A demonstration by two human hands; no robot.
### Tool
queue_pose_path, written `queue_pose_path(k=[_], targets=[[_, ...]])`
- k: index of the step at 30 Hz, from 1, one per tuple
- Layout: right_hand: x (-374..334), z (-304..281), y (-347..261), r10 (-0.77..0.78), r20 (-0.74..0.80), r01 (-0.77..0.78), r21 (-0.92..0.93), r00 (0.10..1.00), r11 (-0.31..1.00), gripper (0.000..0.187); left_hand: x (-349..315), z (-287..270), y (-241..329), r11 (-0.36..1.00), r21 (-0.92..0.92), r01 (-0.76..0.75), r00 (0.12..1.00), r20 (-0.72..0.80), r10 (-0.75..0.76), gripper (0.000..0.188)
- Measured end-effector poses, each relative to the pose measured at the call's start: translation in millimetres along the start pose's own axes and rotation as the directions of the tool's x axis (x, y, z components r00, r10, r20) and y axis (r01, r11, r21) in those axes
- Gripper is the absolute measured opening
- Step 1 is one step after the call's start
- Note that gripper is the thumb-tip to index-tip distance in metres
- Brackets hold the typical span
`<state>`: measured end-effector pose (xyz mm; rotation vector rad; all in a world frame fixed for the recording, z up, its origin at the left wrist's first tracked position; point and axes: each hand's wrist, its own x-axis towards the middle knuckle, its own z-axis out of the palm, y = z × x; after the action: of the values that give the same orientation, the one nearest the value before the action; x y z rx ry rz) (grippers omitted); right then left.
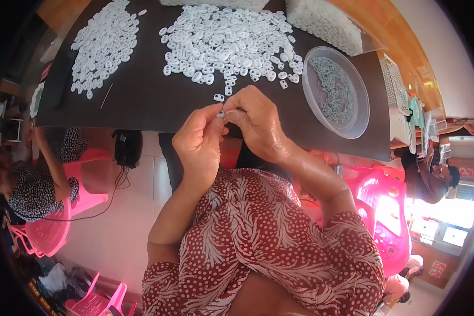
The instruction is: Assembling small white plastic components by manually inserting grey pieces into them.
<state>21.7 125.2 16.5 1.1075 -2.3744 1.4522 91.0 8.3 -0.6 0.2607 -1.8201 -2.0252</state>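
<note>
Above the near edge of the dark table, my left hand point(197, 143) and my right hand point(259, 122) meet, fingertips closed. Between them the left thumb and fingers pinch a small white oval plastic piece point(220, 114) with a dark spot. The right thumb and forefinger press against its other side; whether they also hold some small part is hidden. Just beyond the fingertips lies a loose white two-holed piece point(219, 98). A short trail of such pieces leads back to a large heap of white oval pieces point(226, 45).
To the left spreads a second heap of white pieces point(104, 47), with a thin stick point(107, 96) nearby. A round clear tub point(364, 113) at right holds small grey-green metal parts point(332, 87). Behind it sits a clear bag of white pieces point(326, 25). Other people sit on both sides.
</note>
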Motion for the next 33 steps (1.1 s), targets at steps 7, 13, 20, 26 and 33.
queue_pose_path(k=[7,13,20,26,33], targets=[[4.6,-8.2,1.3,0.04,0.02,-0.04,0.027,0.999,0.999,0.004,1.9,-1.5,2.5,0.999,-0.021,0.029,1.0,-0.008,-0.029,0.015],[40.1,-38.8,51.1,-0.048,-0.132,0.008,-0.291,0.99,0.957,0.014,5.7,-8.9,-2.0,0.988,-0.131,0.078,0.997,0.027,-0.075,0.019],[51.6,-24.8,80.0,-0.138,0.005,0.107,-0.659,0.99,0.745,0.015,5.0,-7.6,-1.5,0.972,-0.202,0.118,0.992,0.06,-0.107,0.02],[54.5,-26.8,78.9,-0.138,0.0,0.114,-0.57,0.99,0.814,0.013,6.6,-8.7,-3.5,0.973,-0.208,0.101,0.994,0.055,-0.091,0.02],[50.1,-29.9,63.8,-0.076,-0.046,0.055,-0.351,0.996,0.935,0.013,8.3,-8.5,-2.0,0.97,-0.214,0.117,0.993,0.056,-0.107,0.02]])
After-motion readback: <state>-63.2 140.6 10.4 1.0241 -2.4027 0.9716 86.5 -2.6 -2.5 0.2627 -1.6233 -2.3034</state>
